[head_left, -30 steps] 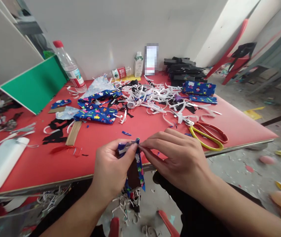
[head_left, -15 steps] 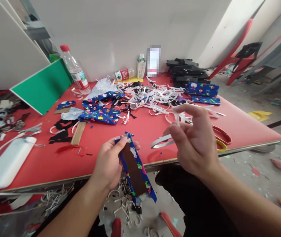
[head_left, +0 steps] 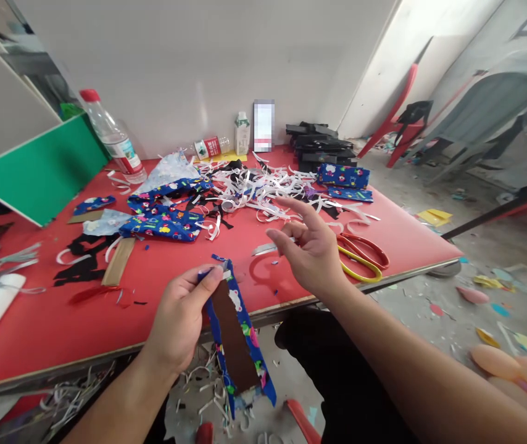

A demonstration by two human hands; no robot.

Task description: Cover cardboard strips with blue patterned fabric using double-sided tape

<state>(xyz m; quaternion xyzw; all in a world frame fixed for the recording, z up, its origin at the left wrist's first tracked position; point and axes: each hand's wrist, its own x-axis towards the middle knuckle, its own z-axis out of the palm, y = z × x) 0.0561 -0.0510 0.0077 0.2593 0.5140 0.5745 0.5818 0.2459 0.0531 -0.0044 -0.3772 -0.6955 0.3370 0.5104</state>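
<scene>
My left hand (head_left: 178, 317) pinches the upper end of a long brown piece wrapped at its edges in blue cartoon-print fabric (head_left: 238, 339). The piece slants down past the table's front edge, brown face up. Over the table, my right hand (head_left: 307, 246) is raised with thumb and forefinger spread apart and nothing between them. A short white strip (head_left: 263, 249) shows just left of its thumb, partly hidden behind it. Scissors with red and yellow handles (head_left: 363, 256) lie to the right of that hand, their blades out of sight.
White strips (head_left: 263, 185) lie heaped mid-table, with blue print fabric (head_left: 166, 222) to their left. Behind stand a water bottle (head_left: 118, 145), a small carton (head_left: 242, 132), a phone (head_left: 263, 123) and a black stack (head_left: 321, 145). A green board (head_left: 41, 169) leans at left.
My right hand's thumb and forefinger have parted, and the curled white strip near them now shows lower, by the thumb. The view has turned right. My left hand still holds the fabric-edged piece.
</scene>
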